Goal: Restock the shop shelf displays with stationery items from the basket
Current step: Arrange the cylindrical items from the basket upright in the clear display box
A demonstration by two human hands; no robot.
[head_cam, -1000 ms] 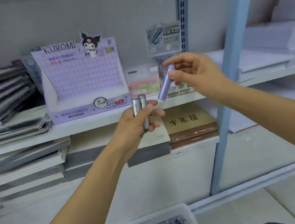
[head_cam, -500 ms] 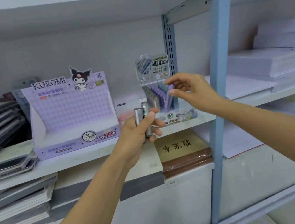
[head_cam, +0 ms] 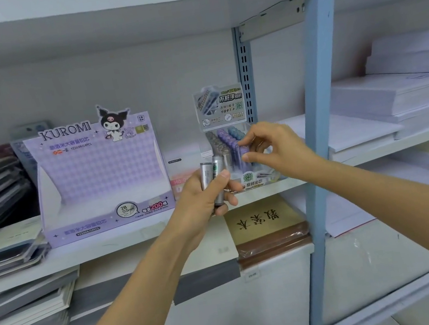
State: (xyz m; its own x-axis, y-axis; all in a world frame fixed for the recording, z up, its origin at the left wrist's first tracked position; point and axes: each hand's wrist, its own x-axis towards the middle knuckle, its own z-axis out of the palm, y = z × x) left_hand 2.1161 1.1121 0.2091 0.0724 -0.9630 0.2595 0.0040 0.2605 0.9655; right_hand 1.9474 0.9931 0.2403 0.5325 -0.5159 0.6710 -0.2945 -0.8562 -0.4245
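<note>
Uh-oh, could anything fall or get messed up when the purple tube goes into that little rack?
Maybe. The right hand pinches the purple tube with just its fingertips, so it might slip. The rack is packed with upright tubes, so a nudge could tip some over. The left hand holds two grey tubes with their tops sticking out, and one could slide free.
</note>
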